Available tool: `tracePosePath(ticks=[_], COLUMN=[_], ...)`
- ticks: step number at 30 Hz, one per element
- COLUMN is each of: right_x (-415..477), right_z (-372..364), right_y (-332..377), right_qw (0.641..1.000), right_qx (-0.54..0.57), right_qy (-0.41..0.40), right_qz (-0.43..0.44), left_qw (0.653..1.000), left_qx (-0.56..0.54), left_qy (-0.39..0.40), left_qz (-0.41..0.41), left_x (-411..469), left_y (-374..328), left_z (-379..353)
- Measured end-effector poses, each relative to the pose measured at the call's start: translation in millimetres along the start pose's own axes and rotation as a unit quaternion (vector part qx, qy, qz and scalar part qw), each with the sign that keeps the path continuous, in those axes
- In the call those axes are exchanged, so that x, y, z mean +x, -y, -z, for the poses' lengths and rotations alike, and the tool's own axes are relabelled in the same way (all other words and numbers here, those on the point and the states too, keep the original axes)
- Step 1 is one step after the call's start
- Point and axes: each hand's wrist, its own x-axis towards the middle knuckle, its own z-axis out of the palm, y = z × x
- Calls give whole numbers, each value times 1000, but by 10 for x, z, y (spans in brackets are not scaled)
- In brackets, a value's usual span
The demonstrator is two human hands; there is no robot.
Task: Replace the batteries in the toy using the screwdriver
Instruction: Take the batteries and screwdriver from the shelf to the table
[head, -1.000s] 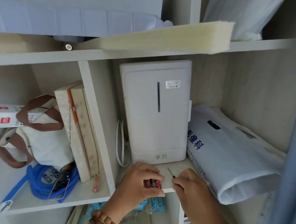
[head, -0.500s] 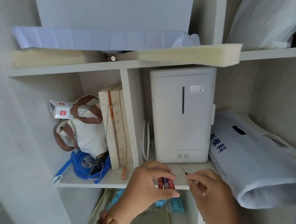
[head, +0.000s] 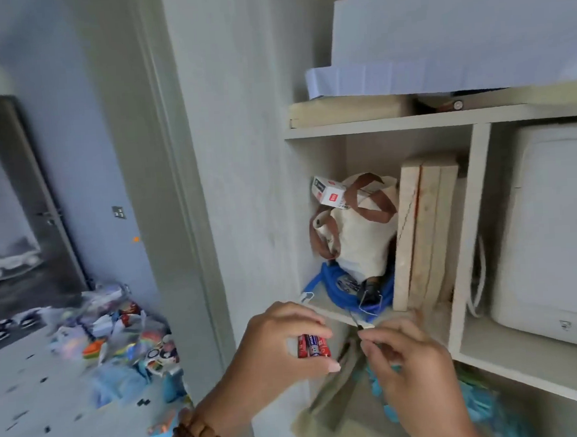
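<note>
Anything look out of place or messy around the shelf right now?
Yes: a heap of colourful clutter is strewn over the floor at the left. On the shelf, a blue coiled cable spills toward the front edge. The left hand grips red batteries; the right hand pinches the screwdriver.

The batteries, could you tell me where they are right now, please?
In the head view, the batteries are pinched in the left hand, low centre, in front of the shelf edge, just left of the right hand.
</note>
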Motion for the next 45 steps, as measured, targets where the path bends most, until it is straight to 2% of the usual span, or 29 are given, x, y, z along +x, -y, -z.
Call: tracePosePath(ticks=[5,14,17,24,31,34,38,45], right_x=[62,-196,-279,-435,-455,-366,-386,-971], right_z=[-908,-2758,-3298,-4647,-6243,-6925,-7806,-9184], right_y=[720,2213,2623,3368,4169,4617,5334,6623], right_qw=[996,972,958,931,875,848,812,735], right_qx=[44,161,207,230,317,346,386,446], right_qy=[49,151,187,259,339,359,384,436], right_qz=[55,83,75,116,139,178,209,267], left_qw=[996,966,955,925,878,857,809,742], left_qx=[57,167,177,189,226,258,316,362], left_qy=[-50,-142,-166,-219,-279,-294,-340,-399], left_qz=[41,134,169,245,316,335,361,399], left_x=[-505,-1674,-2031,-2682,-3150,-3293,-3593,-4478], left_y=[423,1178,1405,2135,3137,3402,3656,4220], left_z=[966,2874,3334,4203,5133,5677,6429,7518])
